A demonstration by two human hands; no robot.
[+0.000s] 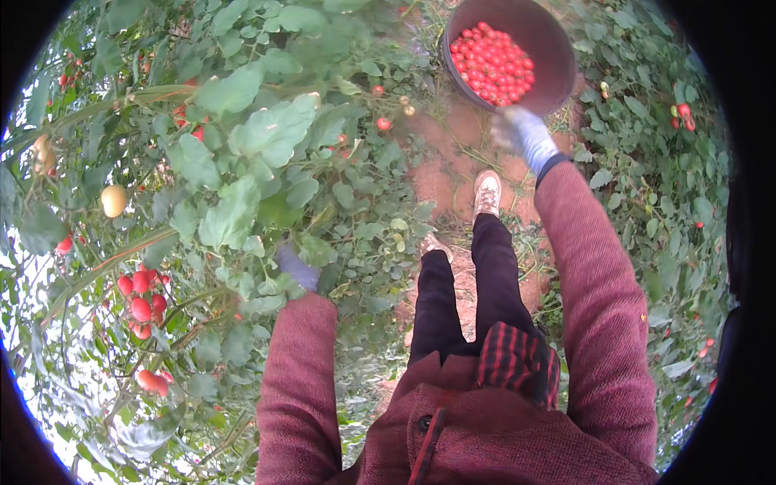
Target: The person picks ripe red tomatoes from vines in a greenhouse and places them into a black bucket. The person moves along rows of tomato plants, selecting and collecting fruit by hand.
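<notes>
My right hand (524, 134), in a pale glove and blurred, is at the near rim of a dark bucket (555, 66). Whether its fingers grip the rim cannot be made out. Many small red tomatoes (492, 65) are heaped inside the bucket, towards its left side. My left hand (297, 268), also gloved, reaches in among the tomato plant leaves (230, 212). Foliage covers its fingers, so anything they hold is hidden. Left of that hand, a cluster of ripe red tomatoes (141, 308) hangs on the vine.
Tomato plants (648, 139) also line the right side. A reddish dirt path (445, 163) runs between the rows, with my shoes (487, 193) on it. A pale unripe tomato (113, 200) hangs at far left. Stems (115, 257) cross the left side.
</notes>
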